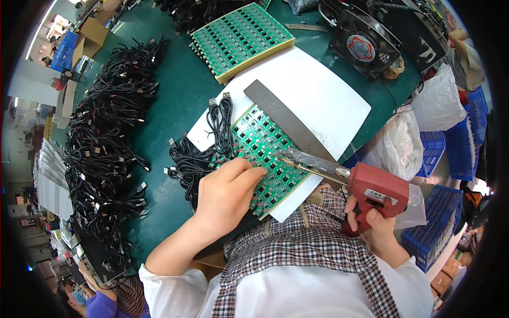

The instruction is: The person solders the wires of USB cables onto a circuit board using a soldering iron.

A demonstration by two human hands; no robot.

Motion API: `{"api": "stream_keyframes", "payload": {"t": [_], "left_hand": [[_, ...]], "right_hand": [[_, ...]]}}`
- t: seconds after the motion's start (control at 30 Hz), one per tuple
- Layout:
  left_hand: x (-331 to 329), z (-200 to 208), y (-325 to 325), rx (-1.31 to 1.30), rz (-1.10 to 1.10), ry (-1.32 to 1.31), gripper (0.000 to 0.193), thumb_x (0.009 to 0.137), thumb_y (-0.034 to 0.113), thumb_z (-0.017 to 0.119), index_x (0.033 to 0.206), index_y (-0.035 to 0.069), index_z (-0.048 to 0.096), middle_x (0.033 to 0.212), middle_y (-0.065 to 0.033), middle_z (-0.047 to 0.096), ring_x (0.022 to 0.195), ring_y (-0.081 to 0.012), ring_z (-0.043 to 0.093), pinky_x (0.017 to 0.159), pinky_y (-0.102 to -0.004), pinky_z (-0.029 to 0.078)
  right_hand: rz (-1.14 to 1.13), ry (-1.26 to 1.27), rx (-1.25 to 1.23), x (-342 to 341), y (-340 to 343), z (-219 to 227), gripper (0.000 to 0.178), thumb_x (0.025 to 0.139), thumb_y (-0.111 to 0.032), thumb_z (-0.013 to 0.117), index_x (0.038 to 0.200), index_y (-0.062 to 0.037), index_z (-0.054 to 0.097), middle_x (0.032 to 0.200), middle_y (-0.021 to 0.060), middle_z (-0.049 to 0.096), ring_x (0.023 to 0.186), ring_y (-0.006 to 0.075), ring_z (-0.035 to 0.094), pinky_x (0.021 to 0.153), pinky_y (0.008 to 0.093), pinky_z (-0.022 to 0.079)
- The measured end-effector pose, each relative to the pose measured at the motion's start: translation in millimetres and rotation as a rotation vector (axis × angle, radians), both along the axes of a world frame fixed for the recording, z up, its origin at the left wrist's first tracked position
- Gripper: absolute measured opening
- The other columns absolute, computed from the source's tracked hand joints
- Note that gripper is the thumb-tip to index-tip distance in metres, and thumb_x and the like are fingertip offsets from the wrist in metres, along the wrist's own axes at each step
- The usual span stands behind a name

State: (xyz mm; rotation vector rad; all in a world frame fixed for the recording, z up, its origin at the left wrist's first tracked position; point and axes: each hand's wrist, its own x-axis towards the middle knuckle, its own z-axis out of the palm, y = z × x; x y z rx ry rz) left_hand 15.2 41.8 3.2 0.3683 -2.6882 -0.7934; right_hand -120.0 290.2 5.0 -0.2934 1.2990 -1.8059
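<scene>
Circuit-board panel (255, 139), green: flat on white sheet (326, 87), mid-scene. Left forearm angled in from near left; left hand (225, 193) over panel's left part, fingers curled and drawn together; whether wire is pinched, cannot tell. Right hand (371, 220) at near right, wrapped round red grip of soldering gun (379, 191), metal nose pointing left above panel. Panel lies right of left hand, left of right hand. Grey bar (286, 119): diagonal, along panel's far right edge. Coiled black cables (220, 124): left of panel. Stacked green panels (244, 37): far side. Fan (366, 47): far right.
</scene>
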Motion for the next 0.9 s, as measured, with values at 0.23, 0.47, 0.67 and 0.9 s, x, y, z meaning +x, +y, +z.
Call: {"api": "stream_keyframes", "payload": {"t": [0.23, 0.47, 0.67, 0.9], "left_hand": [[2, -7, 6, 0.067, 0.130, 0.054, 0.019, 0.071, 0.004, 0.071, 0.088, 0.004, 0.062, 0.071, -0.0061, 0.059, 0.060, -0.0198, 0.060, 0.052, -0.0299, 0.047], [-1, -8, 8, -0.020, 0.073, 0.168, 0.012, 0.069, -0.002, 0.071, 0.079, 0.001, 0.064, 0.076, -0.0076, 0.058, 0.064, -0.0175, 0.059, 0.054, -0.0248, 0.046], [-6, -11, 18, 0.030, 0.226, 0.080, 0.011, 0.070, -0.004, 0.068, 0.078, 0.000, 0.063, 0.076, -0.0070, 0.057, 0.064, -0.0138, 0.057, 0.054, -0.0245, 0.045], [-9, -14, 27, -0.081, 0.236, 0.109, 0.015, 0.063, -0.004, 0.068, 0.075, 0.001, 0.061, 0.074, -0.0092, 0.055, 0.065, -0.0227, 0.056, 0.057, -0.0309, 0.045]], "right_hand": [[-0.010, 0.006, -0.005, -2, 0, -3, 0.060, 0.082, -0.028, 0.068, 0.127, 0.0010, 0.042, 0.096, 0.0176, 0.058, 0.061, 0.0154, 0.053, 0.052, 0.0250, 0.045], [0.017, 0.019, 0.010, -3, 0, -3, 0.060, 0.083, -0.030, 0.068, 0.126, 0.0020, 0.042, 0.096, 0.0167, 0.059, 0.060, 0.0148, 0.053, 0.051, 0.0247, 0.045], [0.017, 0.044, 0.072, 0, 1, -6, 0.069, 0.078, -0.037, 0.070, 0.125, 0.0039, 0.041, 0.088, 0.0171, 0.060, 0.053, 0.0148, 0.052, 0.045, 0.0238, 0.042], [0.066, 0.029, 0.164, -2, -2, -8, 0.081, 0.072, -0.044, 0.074, 0.126, 0.0042, 0.039, 0.084, 0.0163, 0.062, 0.045, 0.0150, 0.052, 0.039, 0.0229, 0.041]]}}
